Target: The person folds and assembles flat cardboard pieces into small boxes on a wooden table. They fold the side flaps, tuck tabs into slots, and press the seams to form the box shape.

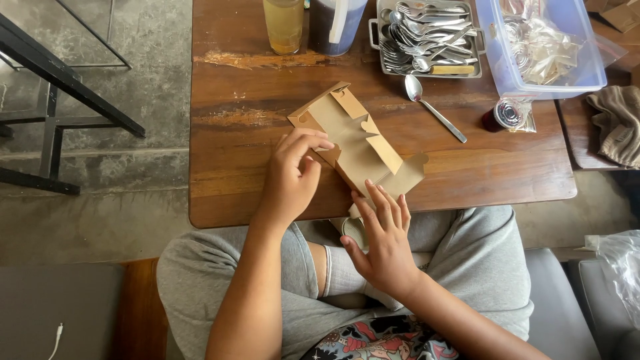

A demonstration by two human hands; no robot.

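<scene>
One flat-folded brown cardboard box blank (pixel 357 143), partly unfolded, lies slantwise on the near half of the wooden table (pixel 227 180), its near end jutting past the table's front edge; its underside and the flaps beneath the hands are hidden. Two bare hands work it: left hand (pixel 293 177), fingers curled with the tips pressing a small flap at the blank's left edge, thumb tucked beneath and not fully visible; right hand (pixel 385 237), fingers spread and nearly flat, fingertips touching the blank's near end, palm off the table's edge over the lap. One loose metal spoon (pixel 433 107) lies just beyond the blank, apart from it. One small round dark container in a clear wrapper (pixel 508 115) sits right of the spoon, contents hard to make out. One metal tray (pixel 430 37) of cutlery stands at the far edge, its pieces overlapping and too many to count, top cut off by the frame. One clear plastic bin (pixel 543 47) of crinkled clear wrappers, partly cut off. Two drink vessels at the far edge, one yellowish (pixel 283 27), one dark (pixel 337 23), both cut off at the top. One brown cloth (pixel 617 123) on a neighbouring surface at right. One black metal frame (pixel 60 100) on the concrete floor at left.
</scene>
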